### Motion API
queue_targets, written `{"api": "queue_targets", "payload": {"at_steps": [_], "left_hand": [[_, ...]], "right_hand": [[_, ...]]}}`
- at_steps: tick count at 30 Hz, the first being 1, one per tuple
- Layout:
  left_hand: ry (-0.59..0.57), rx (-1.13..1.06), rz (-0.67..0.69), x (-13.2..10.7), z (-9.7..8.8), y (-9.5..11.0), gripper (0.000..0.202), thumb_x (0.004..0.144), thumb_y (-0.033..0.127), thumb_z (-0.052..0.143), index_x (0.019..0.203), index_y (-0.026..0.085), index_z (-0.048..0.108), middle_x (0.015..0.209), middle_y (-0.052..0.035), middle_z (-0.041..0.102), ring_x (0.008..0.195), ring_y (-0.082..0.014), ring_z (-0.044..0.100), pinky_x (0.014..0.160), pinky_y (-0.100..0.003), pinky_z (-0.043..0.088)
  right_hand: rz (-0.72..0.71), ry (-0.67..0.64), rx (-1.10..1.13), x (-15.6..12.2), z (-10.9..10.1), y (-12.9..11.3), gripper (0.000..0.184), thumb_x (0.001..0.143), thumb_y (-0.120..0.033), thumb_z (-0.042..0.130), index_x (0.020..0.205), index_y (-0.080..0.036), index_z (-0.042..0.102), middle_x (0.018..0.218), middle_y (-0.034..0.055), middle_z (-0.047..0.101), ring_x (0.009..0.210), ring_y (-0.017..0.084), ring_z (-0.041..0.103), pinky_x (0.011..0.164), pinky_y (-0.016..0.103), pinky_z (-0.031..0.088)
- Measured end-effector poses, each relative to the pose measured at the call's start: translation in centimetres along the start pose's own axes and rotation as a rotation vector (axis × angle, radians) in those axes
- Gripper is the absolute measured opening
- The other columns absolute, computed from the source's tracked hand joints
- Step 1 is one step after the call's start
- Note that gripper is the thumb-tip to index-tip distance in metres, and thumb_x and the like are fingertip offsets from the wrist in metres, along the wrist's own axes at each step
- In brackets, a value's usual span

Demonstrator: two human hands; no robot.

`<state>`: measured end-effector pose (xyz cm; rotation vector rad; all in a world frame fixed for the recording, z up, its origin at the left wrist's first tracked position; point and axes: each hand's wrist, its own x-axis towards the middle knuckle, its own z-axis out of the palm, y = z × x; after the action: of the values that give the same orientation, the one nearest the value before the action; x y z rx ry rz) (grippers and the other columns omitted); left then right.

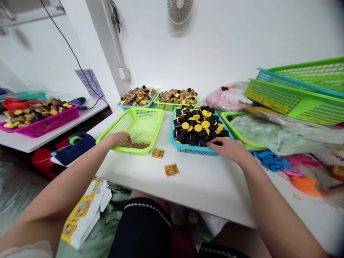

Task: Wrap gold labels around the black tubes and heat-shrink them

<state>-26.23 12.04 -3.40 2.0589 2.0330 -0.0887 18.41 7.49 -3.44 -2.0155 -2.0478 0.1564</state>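
My left hand (120, 139) reaches into the front left corner of a light green basket (158, 123). Its fingers are curled down beside a few small printed canisters (141, 145) on the basket floor; what they hold, if anything, is hidden. At the front right of a blue basket (197, 150), my right hand (227, 147) has thumb and fingers closed around a black canister, mostly hidden by the hand. Black canisters with yellow caps (198, 127) are heaped in that basket. Two flat yellow printed labels (171, 170) lie on the white table between the baskets and me.
Behind stand a blue basket (125, 107) and a green basket (168, 106) full of labelled canisters. A magenta basket (51, 123) sits on another table at left, near a blue tape dispenser (80, 148). Stacked baskets (290, 100) and plastic bags (268, 132) crowd the right.
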Motion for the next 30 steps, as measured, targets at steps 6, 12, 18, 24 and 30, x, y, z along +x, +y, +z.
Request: {"api": "queue_targets", "payload": {"at_steps": [6,12,18,24,30], "left_hand": [[0.437,0.002,0.166,-3.6,1.1,4.5,0.041,0.097,0.026,0.044,0.133,0.009,0.052,0.131,-0.0208,0.061,0.126,-0.032,0.056,0.106,-0.048,0.042],[0.556,0.109,0.747,-11.1,14.2,14.3,0.054,0.1,0.041,0.041,0.14,0.005,0.047,0.144,-0.0191,0.053,0.135,-0.0282,0.05,0.11,-0.04,0.045],[0.676,0.324,0.913,-15.7,20.2,14.4,0.045,0.099,0.023,0.043,0.139,0.004,0.049,0.136,-0.0165,0.062,0.125,-0.0267,0.06,0.105,-0.04,0.048],[0.617,0.258,1.123,-15.6,15.1,12.7,0.037,0.095,0.008,0.042,0.128,0.007,0.059,0.123,-0.0127,0.07,0.116,-0.0193,0.066,0.103,-0.032,0.052],[0.303,-0.136,0.734,-9.0,11.8,13.4,0.028,0.093,0.012,0.051,0.106,0.021,0.073,0.107,-0.0031,0.077,0.097,-0.0221,0.073,0.087,-0.032,0.057]], "right_hand": [[-0.064,0.363,0.518,-0.7,1.5,1.7,0.04,0.073,-0.058,0.071,0.09,-0.023,0.065,0.085,0.0053,0.073,0.078,0.024,0.068,0.07,0.035,0.049],[-0.22,0.765,0.646,-1.2,2.4,1.6,0.037,0.083,-0.048,0.069,0.111,-0.024,0.067,0.106,0.0075,0.072,0.091,0.022,0.067,0.076,0.035,0.053],[-0.328,0.876,0.537,-2.2,3.9,-0.1,0.028,0.086,-0.041,0.069,0.108,-0.023,0.068,0.105,0.0078,0.072,0.094,0.023,0.068,0.084,0.039,0.054],[-0.496,0.862,0.466,-2.8,5.0,-1.1,0.022,0.087,-0.035,0.069,0.105,-0.024,0.064,0.101,0.0066,0.072,0.094,0.024,0.067,0.084,0.04,0.053],[-0.521,0.913,0.496,-2.7,5.4,-1.1,0.024,0.083,-0.031,0.074,0.099,-0.025,0.057,0.102,0.0064,0.073,0.097,0.025,0.061,0.081,0.042,0.051]]}}
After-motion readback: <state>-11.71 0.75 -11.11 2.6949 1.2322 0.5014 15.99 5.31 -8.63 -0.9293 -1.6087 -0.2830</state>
